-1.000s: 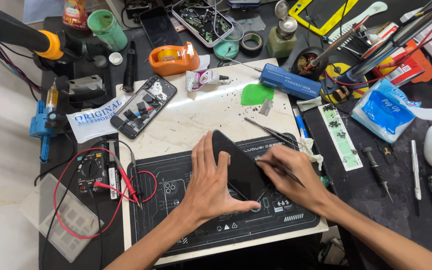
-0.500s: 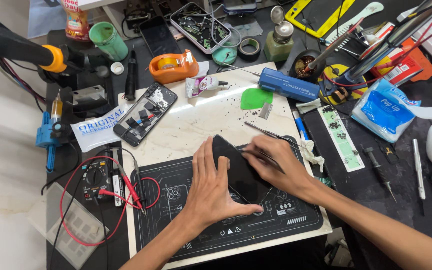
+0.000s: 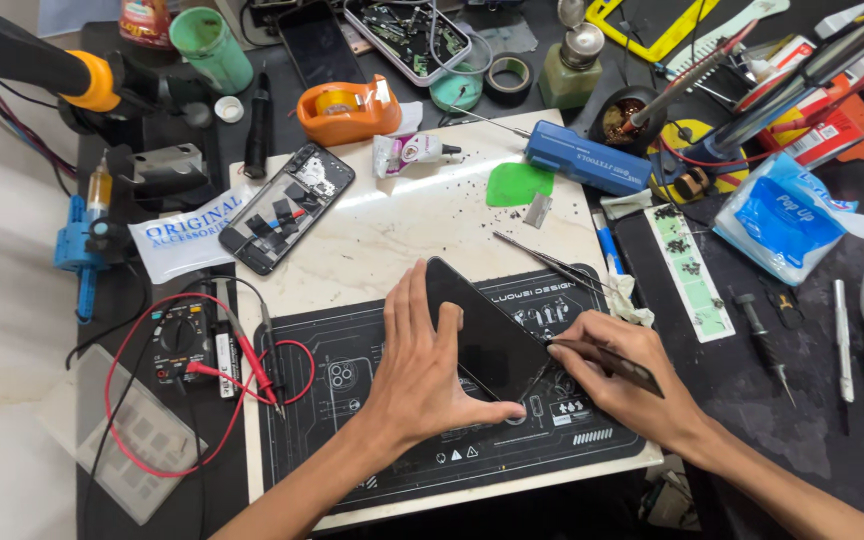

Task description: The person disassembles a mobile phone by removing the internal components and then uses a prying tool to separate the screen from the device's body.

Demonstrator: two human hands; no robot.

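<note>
**Phone on mat, both hands working**

Left hand [image 3: 422,375] is pressing flat, fingers spread, steadying the phone [image 3: 487,335] lying on the black mat [image 3: 352,440]. Right hand [image 3: 627,385] is pinching a thin tool [image 3: 602,360] at the phone's edge. Tray [image 3: 407,35] is holding small parts; blue packet [image 3: 777,215] is lying right.

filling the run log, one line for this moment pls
left hand steadies black phone | right hand holds thin tool at phone's edge | on black work mat
</note>
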